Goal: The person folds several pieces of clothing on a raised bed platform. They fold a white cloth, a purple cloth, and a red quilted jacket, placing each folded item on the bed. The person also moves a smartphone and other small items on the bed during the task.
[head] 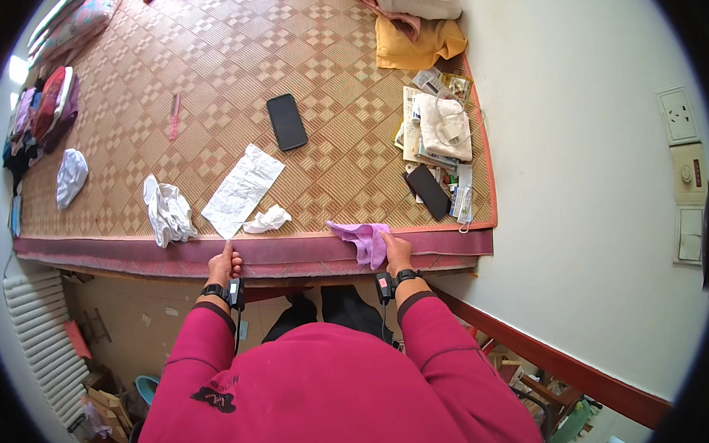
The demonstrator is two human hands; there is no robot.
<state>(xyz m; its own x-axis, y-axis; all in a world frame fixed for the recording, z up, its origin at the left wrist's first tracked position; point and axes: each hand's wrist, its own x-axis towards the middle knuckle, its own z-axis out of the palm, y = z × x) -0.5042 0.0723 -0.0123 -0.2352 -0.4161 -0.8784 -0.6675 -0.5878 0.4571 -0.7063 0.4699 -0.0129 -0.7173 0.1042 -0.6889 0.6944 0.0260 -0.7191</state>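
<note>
My left hand (225, 263) is at the bed's front edge, its thumb and finger at the lower corner of a creased white paper sheet (243, 187); whether they pinch it is hard to tell. My right hand (396, 251) grips a purple cloth (362, 239) that hangs partly over the edge. Between the hands lies a crumpled white tissue (268, 219). Left of the sheet are a bunched white cloth (171, 210) and another folded white cloth (72, 178). A black smartphone (287, 122) lies on the woven mat behind the sheet, with a pink comb (175, 117) to its left.
At the right edge of the mat (326, 178) are a second dark phone (428, 191), papers, small packets and a white pouch (444, 125) with a cable. A yellow cloth (421, 43) lies behind them. Folded clothes (54, 106) are stacked at the far left. A wall borders the right side.
</note>
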